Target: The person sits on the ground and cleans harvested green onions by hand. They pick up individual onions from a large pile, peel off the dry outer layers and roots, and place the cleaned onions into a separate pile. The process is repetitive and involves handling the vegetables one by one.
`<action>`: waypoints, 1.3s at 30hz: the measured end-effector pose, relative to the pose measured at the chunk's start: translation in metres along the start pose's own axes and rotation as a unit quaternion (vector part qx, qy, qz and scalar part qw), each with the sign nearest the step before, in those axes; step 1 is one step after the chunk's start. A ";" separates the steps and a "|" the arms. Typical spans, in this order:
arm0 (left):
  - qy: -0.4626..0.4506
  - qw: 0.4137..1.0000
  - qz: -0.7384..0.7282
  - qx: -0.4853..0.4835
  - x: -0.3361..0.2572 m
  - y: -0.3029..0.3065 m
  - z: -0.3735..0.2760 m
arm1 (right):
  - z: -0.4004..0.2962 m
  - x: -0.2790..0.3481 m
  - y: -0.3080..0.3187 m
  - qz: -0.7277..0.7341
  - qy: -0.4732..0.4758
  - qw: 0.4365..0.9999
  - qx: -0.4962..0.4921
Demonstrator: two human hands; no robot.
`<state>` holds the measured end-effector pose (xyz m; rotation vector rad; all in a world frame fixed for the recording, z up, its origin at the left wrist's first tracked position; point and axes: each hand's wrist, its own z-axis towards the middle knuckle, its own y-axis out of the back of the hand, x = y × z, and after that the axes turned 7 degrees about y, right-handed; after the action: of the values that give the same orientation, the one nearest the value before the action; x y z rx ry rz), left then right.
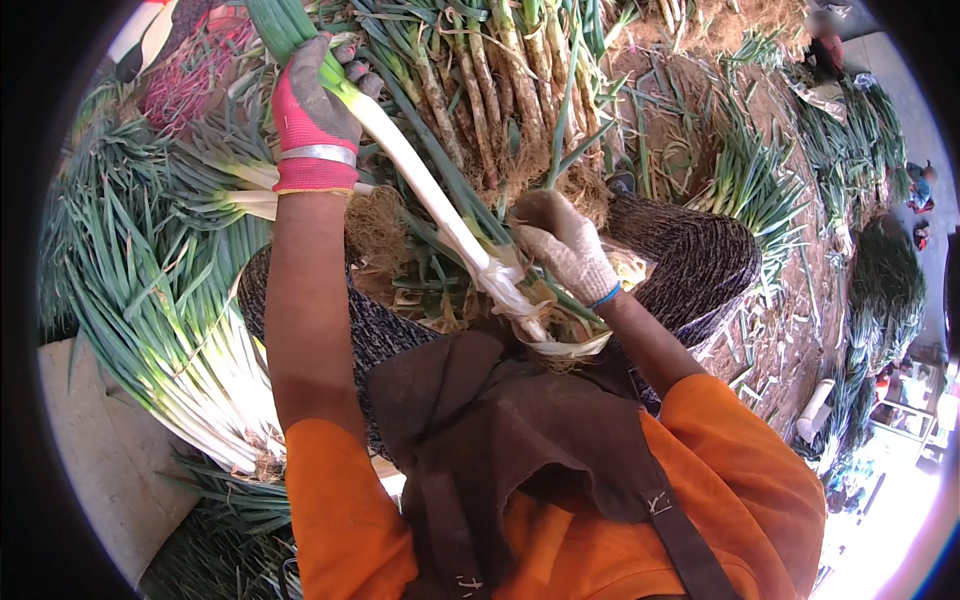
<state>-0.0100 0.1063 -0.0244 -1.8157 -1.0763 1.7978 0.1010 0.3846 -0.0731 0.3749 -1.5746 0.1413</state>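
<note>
My left hand [319,112], in a pink and grey coated glove, grips a long green onion [420,176] where its green leaves meet the white stalk. The onion slants down towards my lap, and loose, torn outer skin [510,289] hangs about its lower end. My right hand [562,244], in an off-white knit glove, is just right of the stalk with its fingers curled. Whether those fingers pinch a strip of skin or leaf cannot be seen. Peeled leaves and skins [570,349] lie between my legs, above the brown apron [480,420].
Unpeeled green onions with soil and roots [487,90] are heaped in front of me. Onions with clean white stalks [202,375] lie at my left, near pink twine [191,82]. More bundles [757,187] and leaf scraps cover the ground at right. People [825,49] are farther off.
</note>
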 end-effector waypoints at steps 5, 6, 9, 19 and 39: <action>-0.017 0.999 0.011 -0.048 -0.023 0.006 0.011 | 0.008 0.015 -0.047 -0.147 -0.022 0.958 0.246; -0.022 0.998 0.017 -0.056 -0.026 0.006 0.011 | 0.009 0.011 -0.057 -0.068 0.009 0.977 0.202; -0.036 0.996 0.037 -0.079 -0.032 0.006 0.011 | 0.021 0.024 -0.055 -0.006 -0.061 0.973 0.224; 0.180 0.979 -0.059 0.073 0.009 0.023 0.005 | 0.064 0.034 -0.066 0.084 0.027 0.965 0.245; 0.141 0.983 0.035 -0.114 0.024 0.044 0.027 | -0.108 0.089 0.012 0.094 -0.102 0.982 0.129</action>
<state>-0.0267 0.0888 -0.0754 -2.1890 -1.1537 1.4411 0.1999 0.4167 0.0214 0.4534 -1.7995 0.4699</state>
